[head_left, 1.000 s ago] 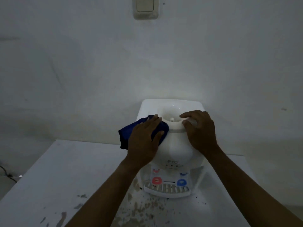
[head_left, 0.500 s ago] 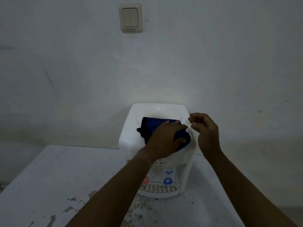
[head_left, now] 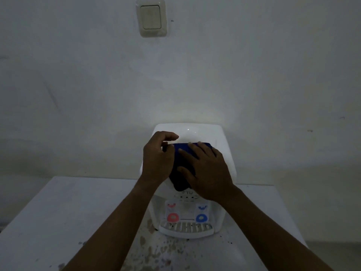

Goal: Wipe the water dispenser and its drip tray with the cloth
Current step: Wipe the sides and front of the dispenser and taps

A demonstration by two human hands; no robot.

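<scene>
Since half a second ago our hands have traded roles on the cloth. Our right hand (head_left: 207, 173), which hung beside it with curled fingers, now lies flat on the folded dark blue cloth (head_left: 182, 159), fingers straight and spread, pressing it down. Our left hand (head_left: 156, 161), which pressed the cloth before, has slid to its left edge with fingers curled; whether they pinch the fabric we cannot tell. The cloth sits on the rounded top front of the white plastic water dispenser (head_left: 203, 132) and drapes toward us to just above the small printed logo. Lower on the near face we see a red tap lever (head_left: 172, 217) on the left and a blue tap lever (head_left: 201, 218) on the right, with the white slotted drip tray (head_left: 185, 230) just beneath them. The dispenser stands on a white desk (head_left: 58, 212) with flaked, speckled paint near us, against a pale wall bearing a cream rocker switch (head_left: 151, 17).
</scene>
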